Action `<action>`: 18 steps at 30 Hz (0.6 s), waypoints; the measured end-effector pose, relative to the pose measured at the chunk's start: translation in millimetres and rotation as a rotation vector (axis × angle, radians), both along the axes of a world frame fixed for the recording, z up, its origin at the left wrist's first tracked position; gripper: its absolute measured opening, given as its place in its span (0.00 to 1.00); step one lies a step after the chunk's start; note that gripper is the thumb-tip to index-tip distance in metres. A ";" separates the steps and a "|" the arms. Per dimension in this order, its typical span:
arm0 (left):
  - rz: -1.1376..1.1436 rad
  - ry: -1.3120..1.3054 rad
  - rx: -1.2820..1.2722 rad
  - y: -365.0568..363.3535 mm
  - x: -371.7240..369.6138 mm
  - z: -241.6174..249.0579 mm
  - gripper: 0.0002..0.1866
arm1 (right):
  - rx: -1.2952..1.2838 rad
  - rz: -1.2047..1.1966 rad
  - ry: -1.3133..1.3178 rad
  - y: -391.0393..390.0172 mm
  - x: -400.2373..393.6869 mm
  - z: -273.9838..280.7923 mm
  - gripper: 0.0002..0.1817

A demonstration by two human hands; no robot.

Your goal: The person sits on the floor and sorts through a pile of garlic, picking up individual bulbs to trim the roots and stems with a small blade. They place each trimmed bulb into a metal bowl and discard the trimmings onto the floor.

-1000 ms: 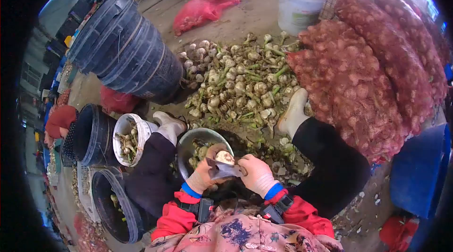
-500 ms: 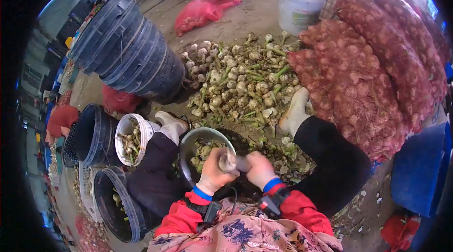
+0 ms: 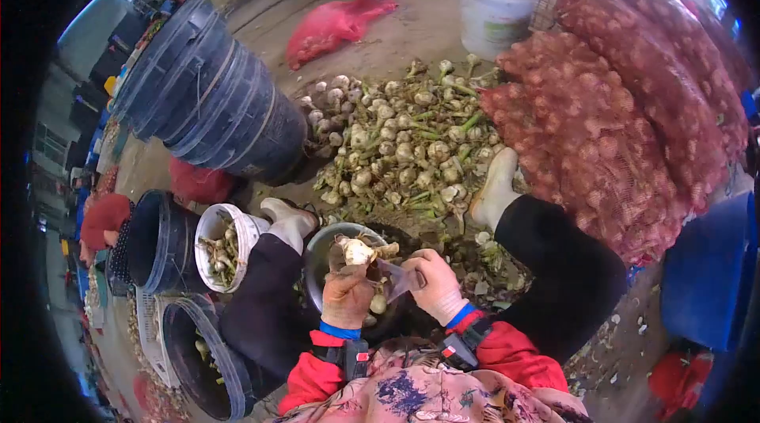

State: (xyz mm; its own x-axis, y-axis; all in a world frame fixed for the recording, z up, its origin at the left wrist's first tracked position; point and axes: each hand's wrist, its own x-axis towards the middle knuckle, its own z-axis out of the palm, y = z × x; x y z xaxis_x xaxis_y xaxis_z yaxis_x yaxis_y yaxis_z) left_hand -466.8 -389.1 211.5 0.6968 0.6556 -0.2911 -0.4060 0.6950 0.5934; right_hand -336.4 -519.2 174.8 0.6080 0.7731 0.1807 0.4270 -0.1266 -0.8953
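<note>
the garlic bulb (image 3: pixel 358 252) beside the grey blade (image 3: pixel 402 279) is creamy white. the sleeves (image 3: pixel 511 360) are red with blue cuffs (image 3: pixel 340 333), and the pink cloth (image 3: pixel 475 395) carries a pattern of dark blue flowers (image 3: pixel 402 393). the trousers (image 3: pixel 562 272) are black, the boots (image 3: pixel 499 185) off-white. the garlic heap (image 3: pixel 404 146) mixes white, tan and green; the net sacks (image 3: pixel 594 130) are dull red, the bag (image 3: pixel 336 27) bright pinkish red, the stacked buckets (image 3: pixel 222 98) blue-black, the bowl (image 3: pixel 319 253) silvery grey.

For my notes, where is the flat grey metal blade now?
In the head view, the blade is below the picture's centre, held in the right hand, below and right of the whitish round garlic bulb in the left hand.
</note>
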 end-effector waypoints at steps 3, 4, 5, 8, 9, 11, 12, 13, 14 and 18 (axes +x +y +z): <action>-0.139 0.029 -0.112 -8.0 3.9 8.3 0.25 | 0.034 -0.021 0.005 3.4 0.9 5.3 0.12; -0.142 0.032 -0.115 -9.5 3.3 -0.3 0.25 | 0.062 -0.029 -0.022 4.4 2.5 7.1 0.11; -0.109 0.052 -0.096 -10.7 1.3 -15.5 0.22 | 0.059 -0.032 -0.019 4.3 3.1 2.3 0.11; -0.093 0.029 -0.049 -12.8 1.7 -12.1 0.20 | -0.234 -0.025 0.163 -1.0 4.7 -59.3 0.14; -0.113 -0.036 -0.005 -10.4 8.2 -2.4 0.20 | -0.460 0.007 0.675 -8.2 15.4 -64.0 0.16; -0.108 0.108 -0.083 -4.3 0.5 6.2 0.23 | -0.621 -0.152 0.492 -14.2 10.4 -133.1 0.15; -0.104 0.191 -0.028 3.5 -11.4 -3.7 0.25 | -0.626 -0.149 0.488 -13.2 14.6 -129.8 0.15; -0.100 0.276 0.025 13.3 -26.0 -22.2 0.28 | -0.470 -0.198 0.637 -12.4 18.0 -119.5 0.14; -0.215 0.568 0.258 26.9 -42.2 -52.6 0.33 | -0.307 -0.249 0.782 -10.1 20.8 -110.0 0.14; -0.333 1.162 1.153 41.0 -19.6 -58.7 0.38 | -0.079 -0.541 0.818 4.2 23.6 -97.5 0.10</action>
